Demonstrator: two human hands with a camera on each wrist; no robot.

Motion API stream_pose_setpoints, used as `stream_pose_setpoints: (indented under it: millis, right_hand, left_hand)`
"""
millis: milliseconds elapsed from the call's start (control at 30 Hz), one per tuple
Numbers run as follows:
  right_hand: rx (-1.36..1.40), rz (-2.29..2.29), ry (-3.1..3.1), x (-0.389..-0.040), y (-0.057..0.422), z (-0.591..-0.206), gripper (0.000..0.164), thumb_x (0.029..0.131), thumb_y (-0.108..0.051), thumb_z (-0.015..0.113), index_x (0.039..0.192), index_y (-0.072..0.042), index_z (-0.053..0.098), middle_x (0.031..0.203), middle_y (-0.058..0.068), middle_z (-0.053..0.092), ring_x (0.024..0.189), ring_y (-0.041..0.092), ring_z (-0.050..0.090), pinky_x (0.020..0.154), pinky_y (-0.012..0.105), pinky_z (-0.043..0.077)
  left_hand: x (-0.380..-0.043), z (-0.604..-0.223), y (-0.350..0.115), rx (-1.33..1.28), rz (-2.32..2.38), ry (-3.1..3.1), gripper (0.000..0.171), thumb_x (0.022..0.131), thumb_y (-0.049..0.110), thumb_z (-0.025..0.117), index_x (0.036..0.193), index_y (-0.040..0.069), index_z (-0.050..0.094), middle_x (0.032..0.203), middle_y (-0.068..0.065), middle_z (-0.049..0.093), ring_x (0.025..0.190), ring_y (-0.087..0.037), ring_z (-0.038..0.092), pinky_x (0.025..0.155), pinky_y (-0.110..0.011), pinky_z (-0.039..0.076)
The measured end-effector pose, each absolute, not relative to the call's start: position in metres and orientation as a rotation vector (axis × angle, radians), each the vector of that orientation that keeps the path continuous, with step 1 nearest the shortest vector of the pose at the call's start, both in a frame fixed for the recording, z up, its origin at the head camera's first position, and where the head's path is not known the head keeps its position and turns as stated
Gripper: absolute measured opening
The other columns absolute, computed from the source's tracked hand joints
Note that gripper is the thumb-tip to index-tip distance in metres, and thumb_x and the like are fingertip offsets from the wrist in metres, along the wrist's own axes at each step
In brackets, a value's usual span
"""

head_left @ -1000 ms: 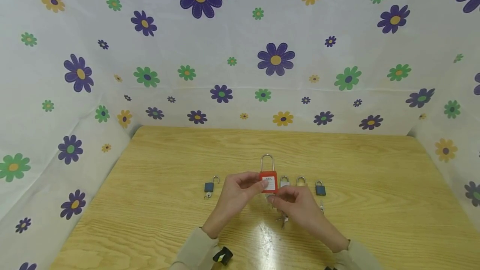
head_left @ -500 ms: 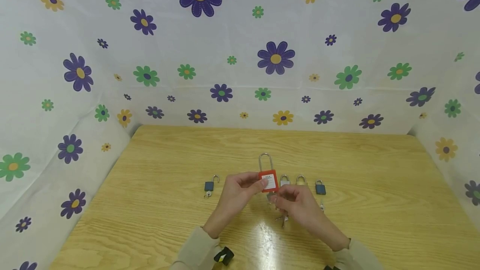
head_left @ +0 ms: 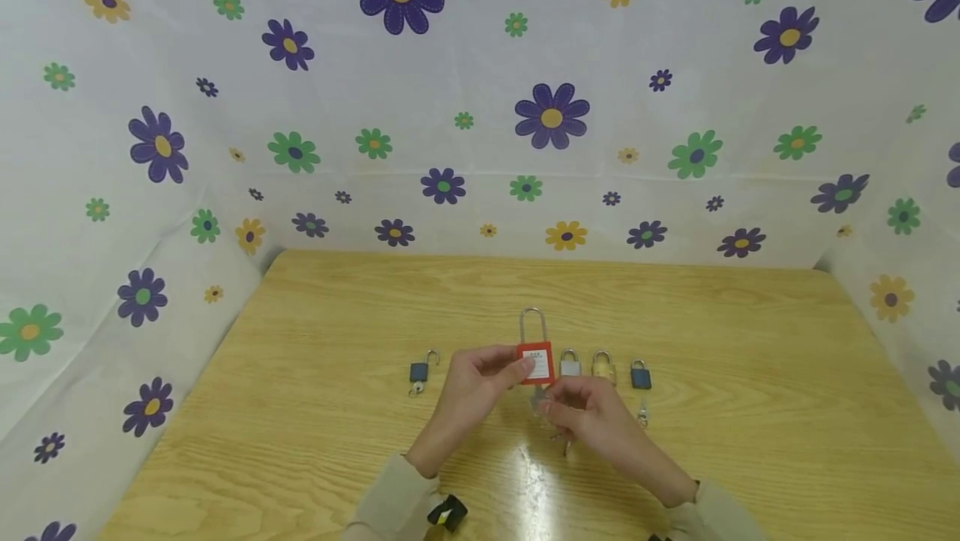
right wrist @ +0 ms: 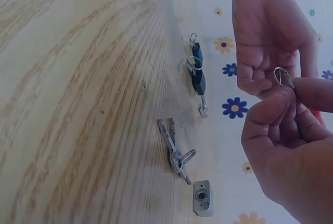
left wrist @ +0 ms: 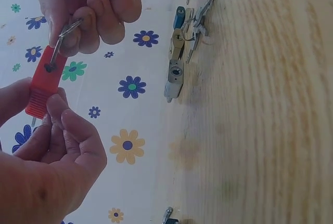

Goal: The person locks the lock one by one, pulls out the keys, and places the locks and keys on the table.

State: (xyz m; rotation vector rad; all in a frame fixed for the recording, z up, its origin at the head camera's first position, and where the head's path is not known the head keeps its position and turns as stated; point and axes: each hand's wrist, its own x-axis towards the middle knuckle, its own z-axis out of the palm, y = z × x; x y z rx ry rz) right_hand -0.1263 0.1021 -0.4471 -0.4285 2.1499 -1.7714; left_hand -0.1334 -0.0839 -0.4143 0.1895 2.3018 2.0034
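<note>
My left hand (head_left: 474,388) holds a red padlock (head_left: 545,348) with a white label and a tall, closed steel shackle pointing up. Its thumb lies across the label. Below the padlock, my right hand (head_left: 596,412) pinches a key (left wrist: 56,51) between thumb and fingertips. In the left wrist view the key's blade reaches the keyhole (left wrist: 50,68) in the padlock's underside. A split ring (right wrist: 281,76) on the key sticks out from the right fingertips in the right wrist view. Most of the key's head is hidden by those fingers.
Right of the red padlock lie a silver padlock (head_left: 570,366), a brass padlock (head_left: 603,366) and a blue padlock (head_left: 641,378). Loose keys (right wrist: 174,154) lie nearer me. At left is another blue padlock (head_left: 418,373), its shackle open, with a key. Flowered cloth (head_left: 480,91) surrounds the wooden table (head_left: 337,299).
The red padlock tilted a little and is upright again. My right hand has shifted slightly down, uncovering more of the brass padlock. Both holds stay the same.
</note>
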Motion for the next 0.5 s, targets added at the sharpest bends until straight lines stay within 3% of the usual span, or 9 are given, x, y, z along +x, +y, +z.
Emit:
stream_pose_setpoints:
  millis: [267, 500]
  right_hand:
    - [-0.445, -1.806, 2.125, -0.128, 0.105, -0.449, 0.012, 0.092, -0.003, 0.061, 0.086, 0.006, 0.067, 0.069, 0.01, 0.055, 0.057, 0.02, 0.049, 0.052, 0.026, 0.046]
    - [-0.428, -1.835, 2.078, -0.129, 0.107, -0.45, 0.013, 0.091, -0.001, 0.061, 0.085, 0.009, 0.066, 0.063, 0.004, 0.051, 0.055, 0.016, 0.045, 0.052, 0.025, 0.04]
  left_hand:
    - [-0.137, -0.422, -0.081, 0.151, 2.002, 2.304, 0.023, 0.09, 0.007, 0.068, 0.107, -0.009, 0.07, 0.104, -0.026, 0.072, 0.083, -0.022, 0.067, 0.082, -0.06, 0.053]
    - [-0.147, -0.448, -0.082, 0.071, 2.016, 2.307, 0.027, 0.089, 0.019, 0.072, 0.105, -0.003, 0.073, 0.1, -0.02, 0.074, 0.079, -0.017, 0.065, 0.077, -0.053, 0.055]
